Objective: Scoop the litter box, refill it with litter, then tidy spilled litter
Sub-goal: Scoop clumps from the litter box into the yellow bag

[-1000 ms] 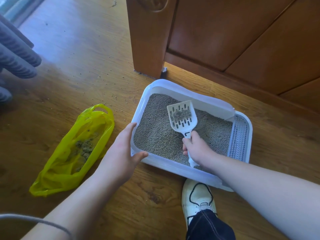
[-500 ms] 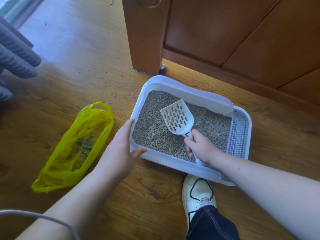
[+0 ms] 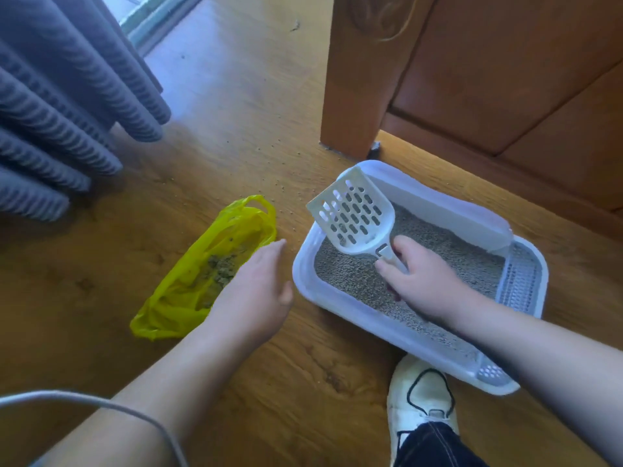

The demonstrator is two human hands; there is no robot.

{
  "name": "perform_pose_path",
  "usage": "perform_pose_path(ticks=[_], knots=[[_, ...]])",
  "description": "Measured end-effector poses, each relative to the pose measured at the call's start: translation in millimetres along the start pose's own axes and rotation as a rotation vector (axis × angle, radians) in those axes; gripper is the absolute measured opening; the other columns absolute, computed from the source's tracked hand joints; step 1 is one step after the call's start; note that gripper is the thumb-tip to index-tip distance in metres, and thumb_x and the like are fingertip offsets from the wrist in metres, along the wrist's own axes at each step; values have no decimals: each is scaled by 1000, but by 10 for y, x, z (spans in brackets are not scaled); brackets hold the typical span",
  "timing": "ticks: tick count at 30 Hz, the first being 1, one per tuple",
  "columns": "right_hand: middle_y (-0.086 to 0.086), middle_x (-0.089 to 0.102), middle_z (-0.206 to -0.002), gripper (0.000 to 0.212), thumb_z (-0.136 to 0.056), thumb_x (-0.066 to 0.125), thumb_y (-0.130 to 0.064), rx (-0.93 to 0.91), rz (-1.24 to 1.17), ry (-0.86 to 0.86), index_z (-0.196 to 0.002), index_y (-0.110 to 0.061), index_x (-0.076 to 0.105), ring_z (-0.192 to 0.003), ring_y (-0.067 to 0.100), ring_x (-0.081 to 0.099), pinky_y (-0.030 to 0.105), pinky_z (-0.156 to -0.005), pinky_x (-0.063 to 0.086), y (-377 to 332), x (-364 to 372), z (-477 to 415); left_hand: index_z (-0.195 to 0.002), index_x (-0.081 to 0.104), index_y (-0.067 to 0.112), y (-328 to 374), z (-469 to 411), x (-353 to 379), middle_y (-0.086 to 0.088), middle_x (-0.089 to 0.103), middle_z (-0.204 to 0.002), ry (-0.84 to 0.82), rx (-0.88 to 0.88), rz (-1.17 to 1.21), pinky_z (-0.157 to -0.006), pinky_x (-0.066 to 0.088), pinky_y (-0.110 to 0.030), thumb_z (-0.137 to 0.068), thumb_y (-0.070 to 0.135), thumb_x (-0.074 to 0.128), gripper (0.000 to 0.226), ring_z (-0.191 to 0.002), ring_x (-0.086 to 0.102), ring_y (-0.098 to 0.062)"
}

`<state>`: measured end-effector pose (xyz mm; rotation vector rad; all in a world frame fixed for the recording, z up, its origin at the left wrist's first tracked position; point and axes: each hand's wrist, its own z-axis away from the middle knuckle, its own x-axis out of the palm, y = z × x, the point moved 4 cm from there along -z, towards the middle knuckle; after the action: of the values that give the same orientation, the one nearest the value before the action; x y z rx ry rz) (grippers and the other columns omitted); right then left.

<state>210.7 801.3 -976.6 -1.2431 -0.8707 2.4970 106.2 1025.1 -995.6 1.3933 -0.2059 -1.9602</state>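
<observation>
A white litter box [image 3: 337, 303] holding grey litter [image 3: 448, 251] sits on the wooden floor beside a wooden door. My right hand [image 3: 421, 281] grips the handle of a white slotted scoop [image 3: 354, 214], lifted over the box's left end with a few grains in it. My left hand [image 3: 253, 294] hovers open between the box and a yellow plastic bag [image 3: 188, 294], touching neither. The bag lies on the floor to the left with clumped litter inside.
Scattered litter grains [image 3: 286, 197] dot the floor behind the bag. A wooden door and frame [image 3: 354, 96] stand right behind the box. Grey curtain folds [image 3: 67, 112] hang at the left. My white shoe [image 3: 421, 396] sits just in front of the box.
My left hand has let go of the box's rim and moved left toward the bag. The scoop has risen and swung left over the box's corner. The view shifted right.
</observation>
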Motion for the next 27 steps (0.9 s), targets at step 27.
perform_pose_path(ticks=[27], knots=[[-4,63,-93,21,-92,42,-16,-521,898,-35,-105,-31,48,-89,28,63,37,-72,43,-1589,963,-714,-137,43,23,-1281,743,-842,-6,54,-132,23,-428,-50,-96,47,-42,-91,30,49,47,-120,52,-29]])
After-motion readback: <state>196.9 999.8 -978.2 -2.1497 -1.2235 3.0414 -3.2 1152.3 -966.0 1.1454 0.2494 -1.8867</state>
